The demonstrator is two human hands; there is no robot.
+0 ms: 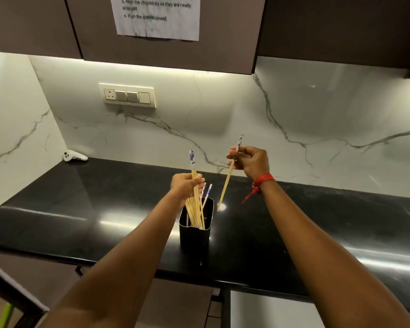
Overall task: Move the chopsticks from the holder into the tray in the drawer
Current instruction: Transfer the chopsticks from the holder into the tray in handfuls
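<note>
A black rectangular holder [194, 235] stands on the dark counter [81, 209] near its front edge. Several pale wooden chopsticks [195, 209] with blue-and-white patterned tops stick up out of it. My left hand [185, 185] is closed around the upper part of this bunch, just above the holder. My right hand [249, 163], with a red thread on the wrist, holds a single chopstick [225, 188] in the air to the right of the holder, tip down and tilted, clear of the counter. The drawer and its tray are out of view.
A white controller [75, 156] lies at the back left of the counter against the marble wall. A switch panel [127, 95] is on the wall. A printed instruction sheet [158, 17] hangs on the dark upper cabinet. Lower cabinet fronts show below the counter edge.
</note>
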